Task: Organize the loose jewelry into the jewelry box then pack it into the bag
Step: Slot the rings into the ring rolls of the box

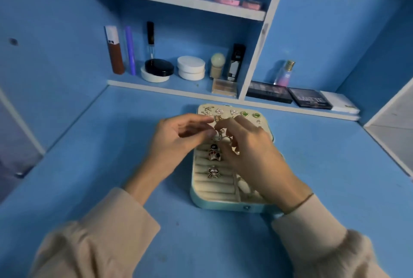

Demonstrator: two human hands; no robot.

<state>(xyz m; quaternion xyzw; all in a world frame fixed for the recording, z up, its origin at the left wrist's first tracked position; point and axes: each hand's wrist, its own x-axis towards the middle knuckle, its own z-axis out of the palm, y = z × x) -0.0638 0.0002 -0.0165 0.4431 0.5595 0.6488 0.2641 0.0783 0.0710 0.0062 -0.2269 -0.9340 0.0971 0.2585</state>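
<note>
Blue worktop (pixel 89 165) and cosmetics shelves (pixel 178 89) surround the job. At the centre, the fingers (pixel 209 131) of both hands are curled in, pinching one small gold piece (pixel 220 135) between them (too blurred to name) just above the ring rolls. Behind them, the left hand (pixel 181 134) and right hand (pixel 250 150) hover over the open jewelry box (pixel 223 205), which lies flat mid-worktop with rings (pixel 214 154) and earrings (pixel 232 112) already seated. It seems best to keep the pinch light, lower the piece into a free slot, and press it home before letting go. No bag shows.
</note>
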